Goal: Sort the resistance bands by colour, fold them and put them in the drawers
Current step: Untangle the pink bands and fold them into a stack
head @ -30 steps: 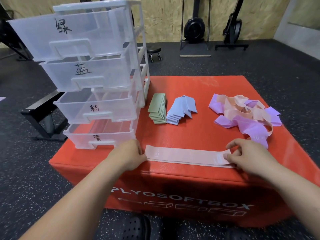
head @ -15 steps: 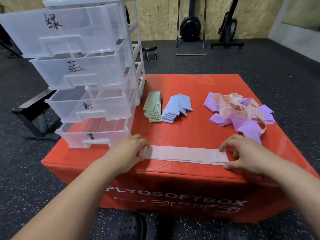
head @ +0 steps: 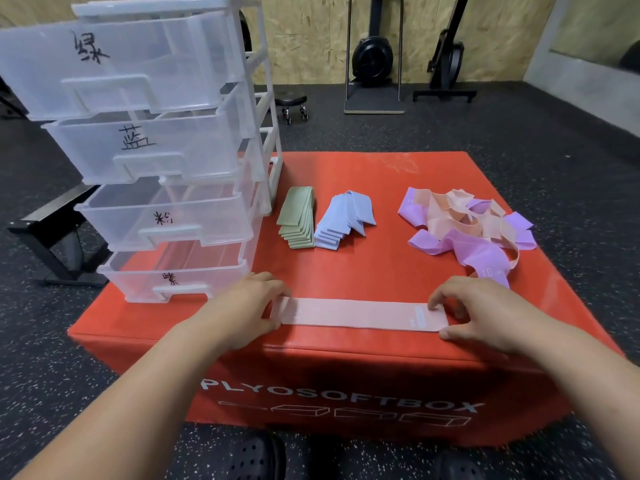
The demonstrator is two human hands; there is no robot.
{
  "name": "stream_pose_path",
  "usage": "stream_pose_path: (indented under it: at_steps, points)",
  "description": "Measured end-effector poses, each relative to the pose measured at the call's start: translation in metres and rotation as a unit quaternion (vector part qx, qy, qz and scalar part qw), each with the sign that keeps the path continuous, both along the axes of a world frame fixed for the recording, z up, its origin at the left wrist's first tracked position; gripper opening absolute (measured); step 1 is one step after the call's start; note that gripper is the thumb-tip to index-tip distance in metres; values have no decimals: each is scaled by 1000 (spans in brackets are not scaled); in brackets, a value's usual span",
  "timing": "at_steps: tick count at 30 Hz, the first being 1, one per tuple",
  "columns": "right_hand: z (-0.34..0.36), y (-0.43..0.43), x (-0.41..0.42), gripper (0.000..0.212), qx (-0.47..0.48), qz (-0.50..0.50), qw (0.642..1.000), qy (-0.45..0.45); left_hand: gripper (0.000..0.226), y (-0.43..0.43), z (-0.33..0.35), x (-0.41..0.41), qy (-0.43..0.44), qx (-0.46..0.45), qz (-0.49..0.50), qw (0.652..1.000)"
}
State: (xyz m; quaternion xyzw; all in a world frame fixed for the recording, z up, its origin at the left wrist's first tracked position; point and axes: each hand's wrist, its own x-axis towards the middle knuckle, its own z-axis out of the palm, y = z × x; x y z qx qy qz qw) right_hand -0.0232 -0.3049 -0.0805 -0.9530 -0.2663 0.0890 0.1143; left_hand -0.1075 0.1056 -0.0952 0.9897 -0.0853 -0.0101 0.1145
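A pink resistance band (head: 356, 315) lies flat and stretched out near the front edge of the red box. My left hand (head: 242, 310) pinches its left end, and my right hand (head: 485, 311) pinches its right end. Behind it, a stack of folded green bands (head: 298, 216) sits beside a stack of folded blue bands (head: 341, 220). A tangled heap of pink and purple bands (head: 464, 226) lies at the right. The clear drawer unit (head: 162, 150) stands at the left with its labelled drawers pulled open.
The red soft plyo box (head: 346, 393) carries everything and stands on dark speckled floor. A black bench frame (head: 52, 233) is left of the box. Gym equipment (head: 374, 60) and a small wheeled stool (head: 292, 102) stand by the far wall.
Both hands have shifted their fingers on the ends of the pink band, which stays flat in the same place. My view has moved slightly closer.
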Motion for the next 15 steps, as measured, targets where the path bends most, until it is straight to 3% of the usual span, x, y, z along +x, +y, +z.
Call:
stream_pose_path:
  at_steps: [10,15]
  points:
    - [8,-4,9,42,45,-12,999,-9,51,-72,10,28,-34,14,-67,997]
    - [14,-28,34,35,94,-134,983,-89,47,-119,4,53,-38,-15,-106,994]
